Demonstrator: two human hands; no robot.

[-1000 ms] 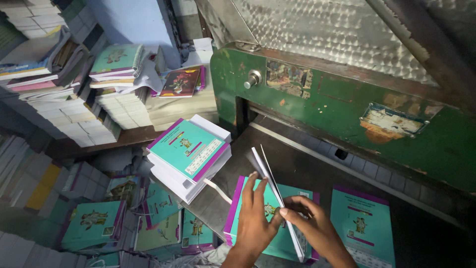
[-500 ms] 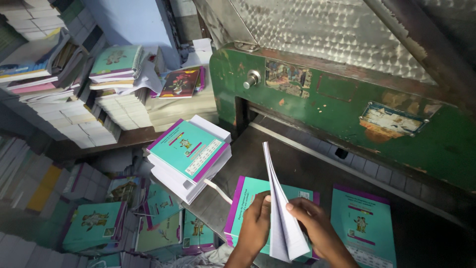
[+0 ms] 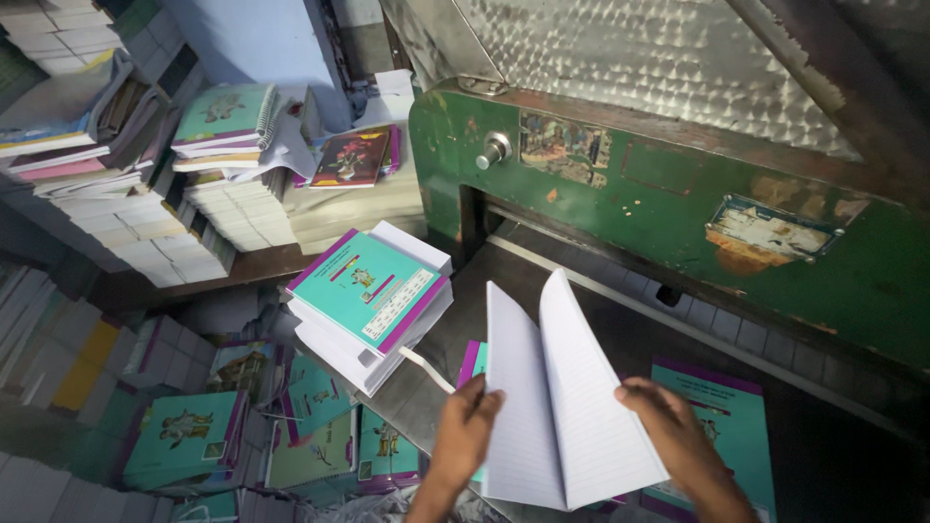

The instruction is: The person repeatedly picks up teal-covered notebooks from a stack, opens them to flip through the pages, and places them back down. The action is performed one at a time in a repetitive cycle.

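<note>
While my left hand (image 3: 465,436) grips one edge and my right hand (image 3: 678,441) the other, the ruled notebook (image 3: 562,387) stands spread open above the metal bed (image 3: 542,261), hiding most of the teal book (image 3: 472,356) beneath; my wrists are cut off below.

Dim workshop, soft daylight from upper left; glare on dimpled metal panel (image 3: 659,68); corners dark, wide-angle bending at edges.
</note>
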